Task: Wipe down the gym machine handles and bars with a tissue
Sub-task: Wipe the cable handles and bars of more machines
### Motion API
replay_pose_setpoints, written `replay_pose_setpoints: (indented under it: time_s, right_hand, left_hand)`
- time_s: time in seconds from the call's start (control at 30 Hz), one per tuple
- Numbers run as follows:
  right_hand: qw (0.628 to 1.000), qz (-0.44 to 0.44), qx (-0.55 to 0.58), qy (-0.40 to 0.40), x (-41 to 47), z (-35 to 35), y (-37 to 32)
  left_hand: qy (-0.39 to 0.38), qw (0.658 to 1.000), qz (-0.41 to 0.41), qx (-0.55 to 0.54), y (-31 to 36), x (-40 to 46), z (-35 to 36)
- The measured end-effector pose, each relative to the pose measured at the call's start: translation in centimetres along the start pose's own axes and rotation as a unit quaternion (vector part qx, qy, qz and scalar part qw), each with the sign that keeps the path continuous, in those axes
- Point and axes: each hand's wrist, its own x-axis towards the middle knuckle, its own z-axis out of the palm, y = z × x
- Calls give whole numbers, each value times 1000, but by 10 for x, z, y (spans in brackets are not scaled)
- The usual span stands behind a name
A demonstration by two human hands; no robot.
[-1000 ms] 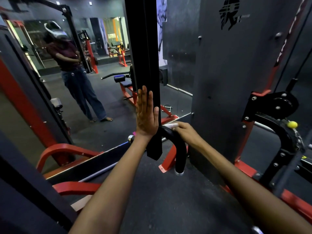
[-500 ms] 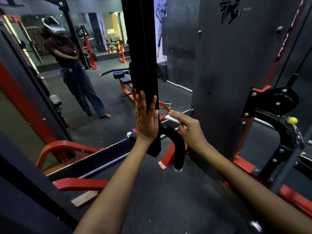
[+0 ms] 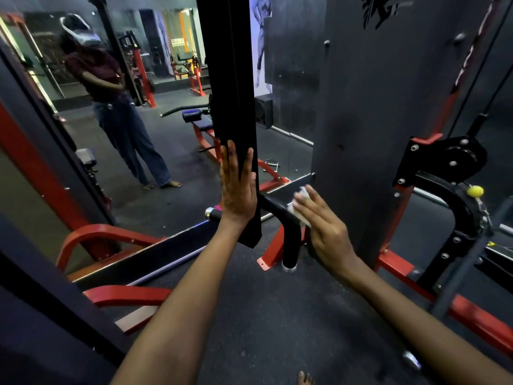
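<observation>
Head view: left hand was flat, fingers straight, pressed against the black upright post, apparently steadying it. Right hand had fingers mostly straight, pressing a white tissue onto the curved black handle, at the bend where it turned downward. The tissue sat between the palm and the handle's right side, bunched up and partly hidden by the fingers.

Progress, as a judgement: wiping was mid-way on this one handle. The bend was being covered; the lower vertical part down to its end and the left end with the metal cap looked not yet reached. Other bars on the machine probably remained.

Around: tall dark panel just right of the handle, leaving tight room for the right hand. Red frame parts low left, pulley bracket with a yellow knob at right, black floor. A mirror behind showed a standing person. The post crossed in front of the handle and blocked part of it.
</observation>
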Motion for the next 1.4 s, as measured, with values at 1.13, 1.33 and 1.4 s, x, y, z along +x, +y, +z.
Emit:
replay_pose_setpoints:
  time_s: [1.13,1.33,1.4]
  right_hand:
    - [996,52,-70,-13,-1,34,-16]
    - [992,45,-38,-115,-83,21,6]
    - [990,50,-44,-121,-92,9,12]
  left_hand:
    - [2,999,35,-8,-6,-2,1]
    - [-9,999,36,-8,-8,-3,1]
    - [-6,999,32,-6,-7,-5,1]
